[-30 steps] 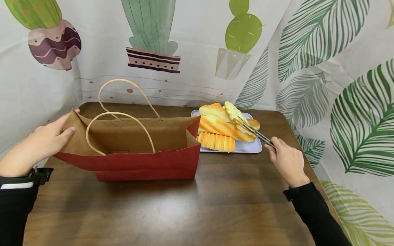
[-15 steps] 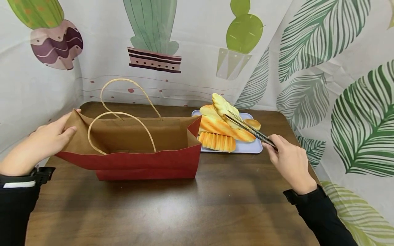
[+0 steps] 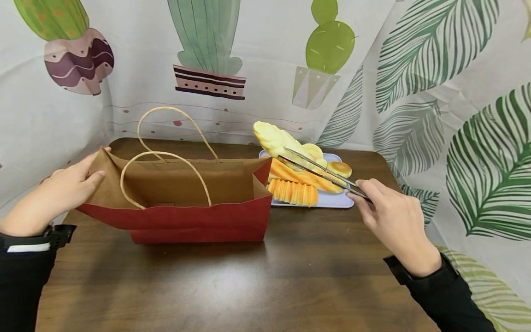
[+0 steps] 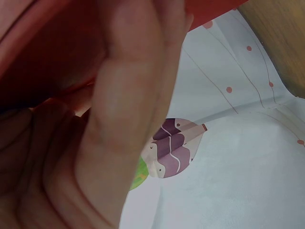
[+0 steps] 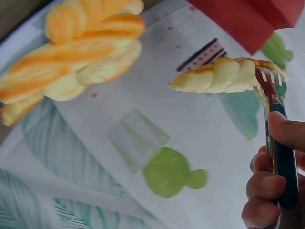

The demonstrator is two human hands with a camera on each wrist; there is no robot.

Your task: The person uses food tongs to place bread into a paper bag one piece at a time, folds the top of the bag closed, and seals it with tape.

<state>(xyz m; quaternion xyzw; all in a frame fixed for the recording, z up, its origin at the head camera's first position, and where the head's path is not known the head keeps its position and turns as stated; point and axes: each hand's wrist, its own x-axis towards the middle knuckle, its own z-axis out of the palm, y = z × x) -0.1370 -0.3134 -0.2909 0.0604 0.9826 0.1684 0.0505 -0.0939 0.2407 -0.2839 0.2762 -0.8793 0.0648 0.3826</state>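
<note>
My left hand (image 3: 68, 191) pinches the left side of a red paper bag (image 3: 199, 221), thumb on the brown inner face. In the left wrist view its fingers (image 4: 126, 90) lie against the red paper. The bag stands upright with its mouth spread. My right hand (image 3: 396, 223) grips metal tongs (image 3: 327, 175) with dark handles (image 5: 286, 176). Between the tong tips is a pale braided bread (image 3: 274, 138), raised above the tray and close to the bag's right rear corner; the right wrist view shows the bread (image 5: 214, 76) apart from the other breads.
A light blue tray (image 3: 333, 200) right of the bag bears several breads: a ridged loaf (image 3: 292, 192), a long orange-striped loaf (image 3: 286, 169) and a round bun (image 3: 339, 168). Two rope handles (image 3: 166, 153) arch over the bag's mouth. A printed cloth (image 3: 265, 60) hangs behind the wooden table (image 3: 249, 286).
My right hand has lifted the braided bread with the tongs and carried it leftward toward the bag, uncovering breads beneath. The left hand and bag stay nearly still.
</note>
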